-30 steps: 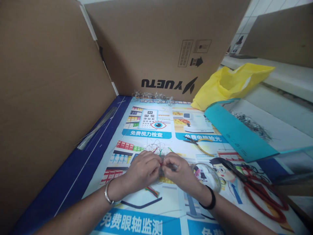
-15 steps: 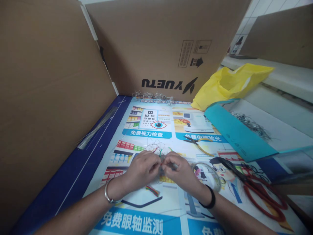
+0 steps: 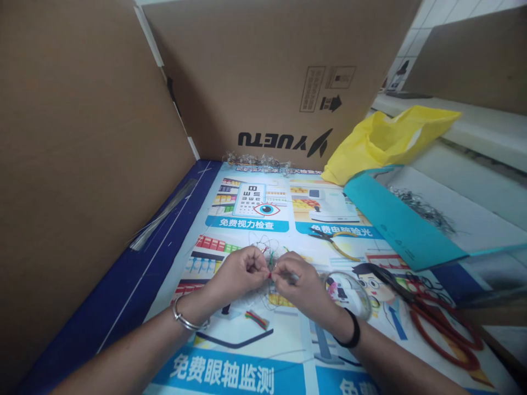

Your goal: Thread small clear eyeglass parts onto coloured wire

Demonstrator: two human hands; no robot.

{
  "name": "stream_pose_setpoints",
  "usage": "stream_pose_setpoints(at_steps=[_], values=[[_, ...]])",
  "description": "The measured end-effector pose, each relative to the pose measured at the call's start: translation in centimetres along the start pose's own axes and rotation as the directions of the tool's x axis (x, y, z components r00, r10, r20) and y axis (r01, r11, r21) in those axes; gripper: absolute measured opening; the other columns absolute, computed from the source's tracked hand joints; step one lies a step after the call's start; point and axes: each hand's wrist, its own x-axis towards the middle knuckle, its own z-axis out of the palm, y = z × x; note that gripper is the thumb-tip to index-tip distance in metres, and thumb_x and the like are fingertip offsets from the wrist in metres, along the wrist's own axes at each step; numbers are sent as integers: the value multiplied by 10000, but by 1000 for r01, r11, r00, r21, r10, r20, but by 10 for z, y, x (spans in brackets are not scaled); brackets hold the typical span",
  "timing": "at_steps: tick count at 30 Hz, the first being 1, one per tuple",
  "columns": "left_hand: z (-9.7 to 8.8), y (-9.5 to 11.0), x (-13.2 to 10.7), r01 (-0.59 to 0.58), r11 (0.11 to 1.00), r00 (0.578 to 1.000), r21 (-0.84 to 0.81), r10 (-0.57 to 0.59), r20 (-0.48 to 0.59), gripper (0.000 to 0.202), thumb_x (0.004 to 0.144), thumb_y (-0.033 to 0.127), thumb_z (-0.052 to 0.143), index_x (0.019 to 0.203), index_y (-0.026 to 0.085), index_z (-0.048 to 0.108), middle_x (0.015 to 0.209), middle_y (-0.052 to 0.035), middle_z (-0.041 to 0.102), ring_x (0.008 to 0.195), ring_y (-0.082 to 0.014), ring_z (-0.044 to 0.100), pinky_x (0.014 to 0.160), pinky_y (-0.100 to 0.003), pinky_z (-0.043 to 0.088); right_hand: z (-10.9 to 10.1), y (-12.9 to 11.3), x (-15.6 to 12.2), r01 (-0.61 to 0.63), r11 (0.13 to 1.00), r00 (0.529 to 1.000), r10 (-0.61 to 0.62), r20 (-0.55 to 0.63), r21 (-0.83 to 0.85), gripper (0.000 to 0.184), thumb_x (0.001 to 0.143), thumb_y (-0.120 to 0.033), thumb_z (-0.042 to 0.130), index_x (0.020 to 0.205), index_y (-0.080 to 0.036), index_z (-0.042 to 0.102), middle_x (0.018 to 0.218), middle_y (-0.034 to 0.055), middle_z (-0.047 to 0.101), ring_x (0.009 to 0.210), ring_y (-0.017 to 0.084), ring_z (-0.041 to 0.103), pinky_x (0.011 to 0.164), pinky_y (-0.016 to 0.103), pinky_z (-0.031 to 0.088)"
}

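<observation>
My left hand [image 3: 241,274] and my right hand [image 3: 302,280] meet over the printed sheet, thumbs and fingertips pinched together. Between the fingertips shows a small red piece [image 3: 270,275], too small to tell its exact kind. Loops of thin wire [image 3: 263,241] spread out just beyond the fingers, with green bits among them, and more wire hangs below. A short bundle of coloured strips [image 3: 257,319], red, green and yellow, lies on the sheet beneath my hands. Right of my right hand rests a coil of thin wire [image 3: 366,296].
Yellow-handled pliers [image 3: 340,244] and red-handled scissors [image 3: 442,323] lie to the right. A teal box [image 3: 403,225] holds wire pieces, with a yellow bag [image 3: 382,142] behind. Straight wires [image 3: 164,214] lie left. Tangled wire pieces [image 3: 259,161] line the cardboard wall [image 3: 255,71].
My left hand has shifted slightly and its fingers have turned. The red piece between the fingertips now shows more clearly. My right hand stays almost in place.
</observation>
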Motion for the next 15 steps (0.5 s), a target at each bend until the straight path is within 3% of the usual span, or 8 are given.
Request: stream_pose_setpoints(at_steps=[4,9,15], values=[[-2,-3,2,50,991,999,-123,-47,28,130,643,139,621,705,155,508,633,38,583,547,-65,514,537,-191,384,-1,-1,2,-7,1000,1000,7,18,2,150,687,-57,546,620,-191,560,666,7,564,692,149,543,659,273,434],[-1,-4,2,34,992,999,-121,-32,13,131,642,128,625,708,159,516,643,28,597,547,-67,518,532,-199,384,-4,0,3,-90,995,993,86,81,43,149,724,-83,563,623,-192,580,659,-2,569,669,135,546,634,256,434],[-1,-5,1,22,990,1000,-140,-20,14,141,650,149,638,715,161,514,640,28,585,545,-68,506,521,-202,379,-4,1,4,-102,993,989,95,113,57,140,739,-113,586,627,-196,595,647,-9,581,671,134,549,629,251,431]])
